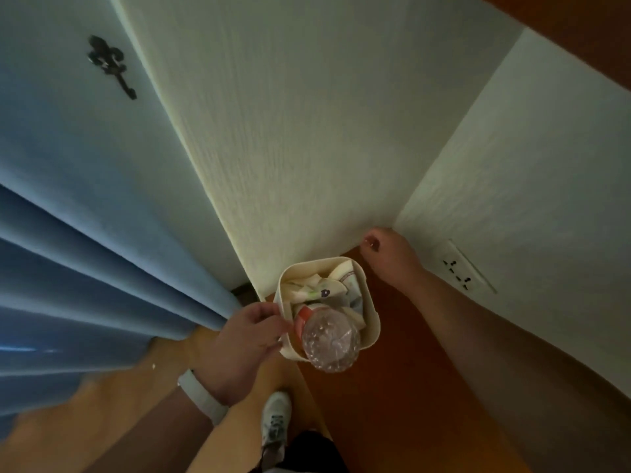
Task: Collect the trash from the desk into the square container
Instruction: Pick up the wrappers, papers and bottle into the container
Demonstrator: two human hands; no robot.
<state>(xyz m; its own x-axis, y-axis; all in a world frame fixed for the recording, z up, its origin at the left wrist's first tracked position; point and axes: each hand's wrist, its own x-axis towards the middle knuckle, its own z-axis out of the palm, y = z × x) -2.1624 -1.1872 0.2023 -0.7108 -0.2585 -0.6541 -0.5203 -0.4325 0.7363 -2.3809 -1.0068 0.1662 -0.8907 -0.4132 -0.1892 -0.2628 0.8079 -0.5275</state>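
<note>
Although the frame is dim and stretched by the wide lens, the cream square container (370, 331) shows clearly at lower centre, gripped at its left rim by the left hand (244, 339), fingers curled over the edge. Inside it lie crumpled paper scraps (316, 290) and a clear plastic bottle (331, 341) with a red label, its base jutting over the near rim and hiding what lies beneath. The right hand (387, 256) reaches to the far corner of the brown counter (392, 387), fingers bent; whether it pinches anything I cannot tell. White walls close the corner, a wall socket (457, 269) at right. Blue curtain (85, 268) fills the left; a white sneaker (275, 421) stands on the floor below.
</note>
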